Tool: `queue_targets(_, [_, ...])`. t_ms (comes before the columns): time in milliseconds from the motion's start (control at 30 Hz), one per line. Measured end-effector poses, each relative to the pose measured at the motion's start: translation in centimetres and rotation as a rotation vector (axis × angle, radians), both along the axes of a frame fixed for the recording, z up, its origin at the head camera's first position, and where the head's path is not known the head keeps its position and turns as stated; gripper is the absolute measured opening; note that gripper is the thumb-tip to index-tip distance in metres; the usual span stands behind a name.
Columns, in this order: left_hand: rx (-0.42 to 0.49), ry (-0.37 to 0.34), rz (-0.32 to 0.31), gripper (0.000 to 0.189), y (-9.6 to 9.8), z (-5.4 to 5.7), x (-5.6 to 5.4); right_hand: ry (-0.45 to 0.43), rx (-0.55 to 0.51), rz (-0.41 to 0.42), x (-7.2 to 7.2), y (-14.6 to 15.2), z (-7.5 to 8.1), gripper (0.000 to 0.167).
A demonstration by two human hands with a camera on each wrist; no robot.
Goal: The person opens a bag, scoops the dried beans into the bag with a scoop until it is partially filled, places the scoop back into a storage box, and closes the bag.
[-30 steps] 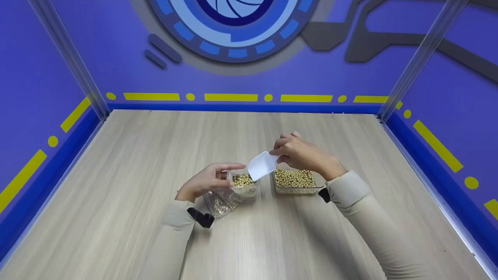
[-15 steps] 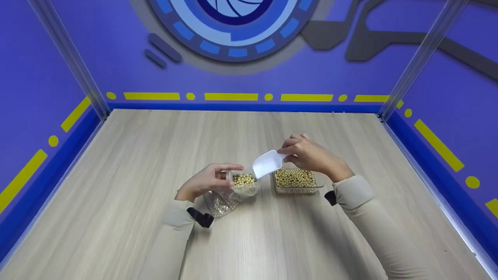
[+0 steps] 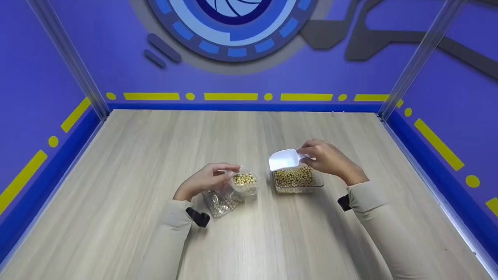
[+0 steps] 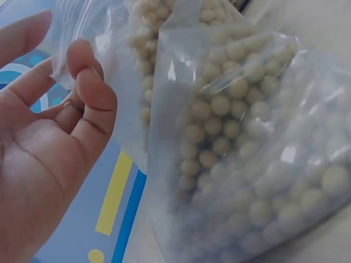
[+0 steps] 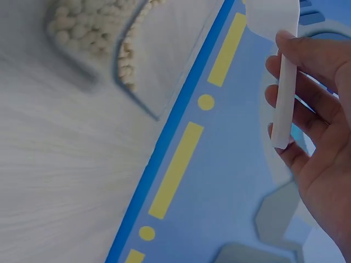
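Observation:
My left hand point(image 3: 206, 179) is at the opening of a clear zip bag point(image 3: 221, 203) of pale yellow, bean-like balls, with its fingers curled at the bag's rim. Close up in the left wrist view, the bag point(image 4: 236, 142) bulges with balls beside the curled fingers point(image 4: 96, 101). A white scoop point(image 3: 284, 159) is held by its handle in my right hand point(image 3: 328, 159). Its bowl, with no balls visible in it, hovers over the back left of a clear rectangular container point(image 3: 319, 182) filled with similar balls. In the right wrist view, thumb and fingers pinch the scoop's handle point(image 5: 285, 104).
Bag and container stand side by side on a wood-grain table point(image 3: 155, 140), a narrow gap between them. Blue printed panels point(image 3: 249, 85) wall the table at the back and both sides.
My right hand has carried the scoop rightward, from the bag's mouth to above the container, and its bowl has turned. The left thumb has shifted up along the bag's rim; the bag's mouth looks rounder.

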State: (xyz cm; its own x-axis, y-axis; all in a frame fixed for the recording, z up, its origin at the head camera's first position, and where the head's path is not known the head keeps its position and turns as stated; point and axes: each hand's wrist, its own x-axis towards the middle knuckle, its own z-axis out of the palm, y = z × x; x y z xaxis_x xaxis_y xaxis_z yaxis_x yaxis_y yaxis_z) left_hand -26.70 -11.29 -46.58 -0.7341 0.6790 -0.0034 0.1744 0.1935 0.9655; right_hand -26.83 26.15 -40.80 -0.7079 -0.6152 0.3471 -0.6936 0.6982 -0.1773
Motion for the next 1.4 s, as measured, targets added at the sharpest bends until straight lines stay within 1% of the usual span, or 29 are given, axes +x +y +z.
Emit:
queue_targets(133, [0.008, -0.003, 0.014, 0.044, 0.0, 0.1, 0.0, -0.033, 0.008, -0.043, 0.0, 0.8, -0.8, 0.021])
queue_targets(267, [0.029, -0.029, 0.024, 0.042, -0.1, 0.0, 0.0, -0.064, 0.024, -0.09, 0.1, 1.4, -1.6, 0.021])
queue_targets(333, [0.03, -0.046, 0.036, 0.044, -0.2, 0.0, 0.1, -0.07, 0.031, -0.1, 0.2, 1.5, -2.0, 0.02])
queue_targets(400, [0.02, -0.049, 0.048, 0.047, -0.3, -0.1, 0.1, -0.073, 0.034, -0.098, 0.3, 1.7, -2.4, 0.019])
queue_targets(500, [0.016, -0.023, 0.053, 0.049, -0.3, -0.2, 0.0, -0.082, 0.04, -0.093, 0.3, 1.7, -2.9, 0.019])
queue_targets(633, [0.026, 0.03, 0.065, 0.049, -0.3, -0.6, -0.2, -0.096, 0.046, -0.096, 0.5, 1.6, -3.6, 0.019])
queue_targets(733, [0.013, 0.071, 0.098, 0.047, -0.2, -0.8, -0.3, -0.092, 0.04, -0.093, 0.6, 1.6, -4.2, 0.017])
queue_targets(800, [-0.012, 0.109, 0.124, 0.044, -0.2, -0.8, -0.3, -0.087, 0.032, -0.095, 0.6, 1.6, -4.6, 0.017])
queue_targets(933, [-0.055, 0.172, 0.194, 0.037, 0.1, -0.8, -0.3, -0.1, 0.018, -0.112, 0.7, 1.5, -5.0, 0.016])
queue_targets(1000, [-0.077, 0.197, 0.24, 0.033, 0.3, -0.9, -0.3, -0.109, 0.018, -0.118, 0.8, 1.4, -5.0, 0.016])
queue_targets(1100, [-0.089, 0.216, 0.306, 0.027, 0.6, -1.0, -0.3, -0.126, 0.017, -0.125, 0.9, 1.4, -5.0, 0.018])
queue_targets(1200, [-0.093, 0.226, 0.356, 0.023, 0.8, -1.1, -0.3, -0.151, 0.005, -0.14, 1.0, 1.3, -4.8, 0.02])
queue_targets(1300, [-0.094, 0.221, 0.382, 0.021, 1.0, -1.1, -0.2, -0.167, -0.031, -0.16, 1.1, 1.2, -4.5, 0.02])
queue_targets(1400, [-0.099, 0.222, 0.388, 0.021, 1.0, -1.0, -0.1, -0.16, -0.092, -0.179, 1.3, 0.7, -4.1, 0.02])
